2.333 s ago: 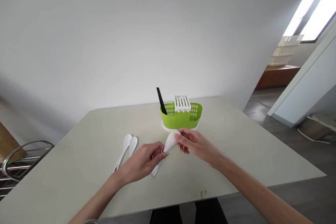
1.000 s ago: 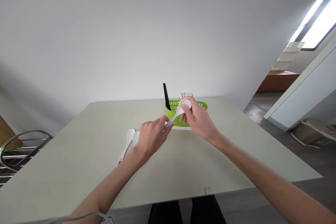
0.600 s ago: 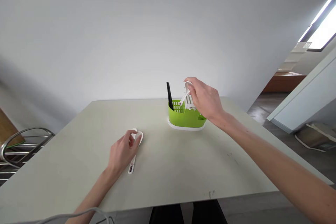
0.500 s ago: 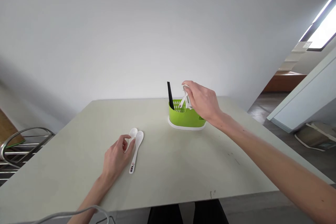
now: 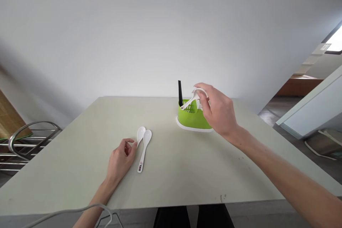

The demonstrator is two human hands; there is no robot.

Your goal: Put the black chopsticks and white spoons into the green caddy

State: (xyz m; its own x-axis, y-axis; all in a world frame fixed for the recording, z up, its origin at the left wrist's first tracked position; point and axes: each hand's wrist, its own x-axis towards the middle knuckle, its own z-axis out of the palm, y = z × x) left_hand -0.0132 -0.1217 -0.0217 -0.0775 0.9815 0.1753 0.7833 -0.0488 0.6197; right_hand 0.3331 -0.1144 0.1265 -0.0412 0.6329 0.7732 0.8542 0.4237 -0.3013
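Head view: two bare hands are working over a pale table (image 5: 181, 171); I am counting the wall (image 5: 133, 35) as 12 o'clock.

Right hand: toward 1 o'clock, the right hand (image 5: 217, 108) is pinching a raised spoon (image 5: 190, 102) by its bowl, a hold that is presumably leaving the handle free.

Raised spoon: its handle is slanting down toward 8 o'clock, the tip showing at the mouth of a green caddy (image 5: 191, 119); whether it is touching, I cannot tell.

Green caddy: it is standing on a white base (image 5: 184, 127) at 1 o'clock, its 10 o'clock end holding a black utensil (image 5: 180, 94) nearly upright, probably propped by the wall of that end. One white piece (image 5: 198, 104) is peeking out beside the fingers.

Left hand: toward 9 o'clock, the left hand (image 5: 121, 158) is curling loosely over the handle of a half-covered spoon (image 5: 140, 134); whether it is gripping, I cannot tell.

Marked spoon: alongside, a marked spoon (image 5: 144, 148) is lying bowl up, handle toward 7 o'clock, apparently resting steady that way.

Lettering: near that handle's end, dark print (image 5: 140, 167) is showing, too small for reading; no brand is legible.
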